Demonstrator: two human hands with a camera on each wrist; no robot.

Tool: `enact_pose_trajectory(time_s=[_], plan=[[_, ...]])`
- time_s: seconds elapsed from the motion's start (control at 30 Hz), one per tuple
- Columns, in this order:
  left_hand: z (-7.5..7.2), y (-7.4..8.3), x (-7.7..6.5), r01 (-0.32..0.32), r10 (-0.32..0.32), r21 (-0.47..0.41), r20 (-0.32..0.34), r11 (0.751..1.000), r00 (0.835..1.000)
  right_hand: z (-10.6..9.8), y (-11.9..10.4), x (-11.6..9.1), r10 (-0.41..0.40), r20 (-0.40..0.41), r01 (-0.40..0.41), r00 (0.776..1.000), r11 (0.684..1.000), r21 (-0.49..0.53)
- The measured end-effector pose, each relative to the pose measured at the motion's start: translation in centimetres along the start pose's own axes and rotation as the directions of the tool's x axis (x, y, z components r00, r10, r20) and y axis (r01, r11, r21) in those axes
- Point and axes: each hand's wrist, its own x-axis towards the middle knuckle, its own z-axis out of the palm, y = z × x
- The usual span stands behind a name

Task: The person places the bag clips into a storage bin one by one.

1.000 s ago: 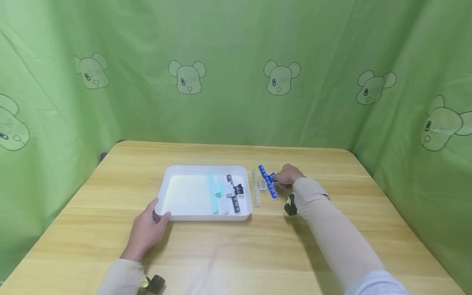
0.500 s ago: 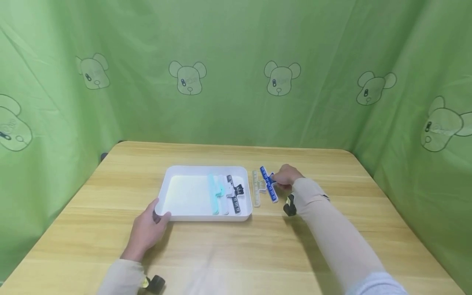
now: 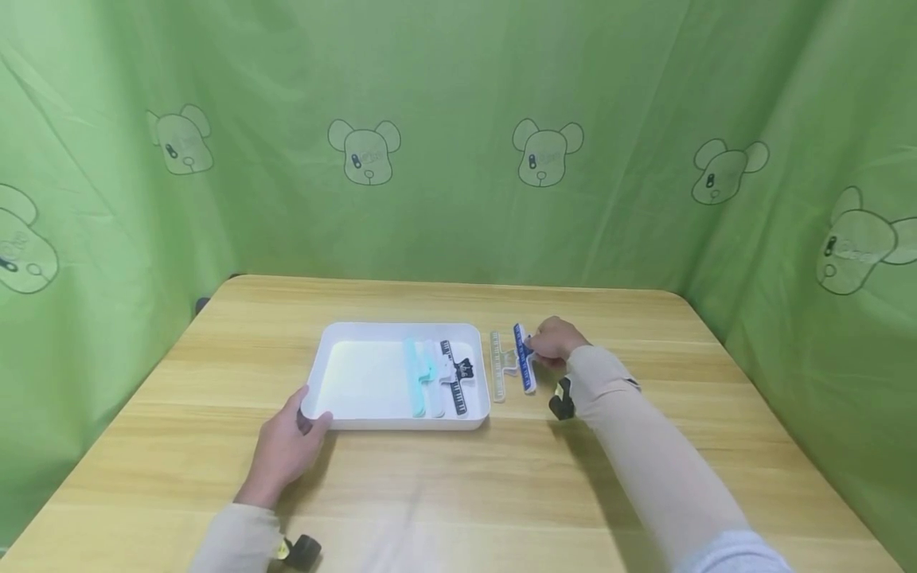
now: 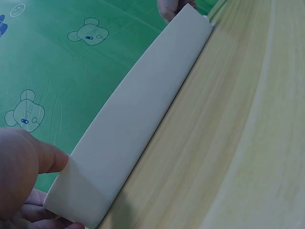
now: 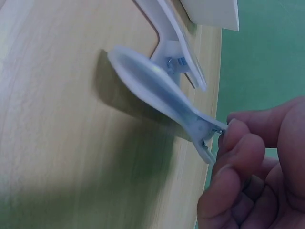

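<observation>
My right hand [image 3: 562, 341] pinches the handle of a blue clip [image 3: 525, 370] with a piano-key pattern, right of the tray. In the right wrist view the clip [image 5: 152, 90] shows edge-on, tilted, with its shadow on the tabletop. Just left of it lies a clear clip [image 3: 497, 386] of the same shape. With thumb and fingers my left hand [image 3: 282, 446] grips the near left corner of a white tray [image 3: 387, 424]. Inside the tray's right half lie a teal clip [image 3: 415, 390], a white clip [image 3: 435, 402] and a black clip [image 3: 458, 399], side by side.
The wooden table [image 3: 458, 501] carries the tray near its middle. Green curtains [image 3: 458, 223] with printed bear heads hang behind it and on both sides. In the right wrist view a tray corner [image 5: 214, 12] stands close beyond the clear clip.
The blue clip has turned in my right hand: its far end has swung right and it now shows narrower. My left hand and the tray have stayed in place.
</observation>
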Motion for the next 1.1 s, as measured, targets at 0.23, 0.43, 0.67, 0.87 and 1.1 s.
enact_pose_trajectory(time_s=[0.23,0.43,0.67,0.87,1.1], plan=[[0.1,-0.1,0.1,-0.001,0.001,0.0,-0.001,1.0,1.0,-0.1,-0.2,-0.2,-0.006,-0.03,0.007,1.0,1.0,0.016],[0.1,-0.1,0.1,-0.008,0.008,0.001,-0.004,1.0,1.0,-0.3,-0.4,-0.3,-0.024,-0.04,0.025,0.999,1.0,0.019],[0.2,-0.2,0.1,-0.006,0.006,0.0,-0.003,1.0,1.0,-0.6,-0.8,-0.6,-0.054,-0.048,0.056,0.997,0.998,0.03],[0.1,-0.1,0.1,-0.001,0.001,0.001,0.002,1.0,1.0,-0.8,-1.2,-0.8,-0.075,-0.072,0.075,0.995,0.997,0.0],[0.0,0.0,0.0,0.003,-0.003,-0.002,0.006,1.0,1.0,-0.9,-1.6,-1.0,-0.103,-0.088,0.1,0.991,0.994,-0.031]])
